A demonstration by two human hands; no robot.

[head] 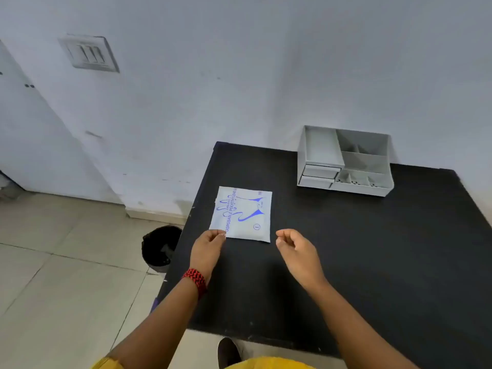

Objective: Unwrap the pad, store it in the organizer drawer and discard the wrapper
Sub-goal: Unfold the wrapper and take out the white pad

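White sealed packet (241, 214) lies flat on black table (372, 249), nothing unwrapped yet. Left hand (209, 249) pinches its near-left corner; right hand (295, 249) loosely curled, empty, just beside it. Organizer (346, 161) drawers closed, bin (159, 249) on floor: all steps remain.

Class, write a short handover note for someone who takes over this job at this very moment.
Left hand: fingers pinching the near left corner of the wrapped pad, which lies flat on the black table.
Right hand: loosely curled, holding nothing, just off the near right corner.
Organizer: back of the table, drawers shut.
Bin: on the floor, left.
Done: nothing.
Left: unwrap, store pad, bin wrapper.
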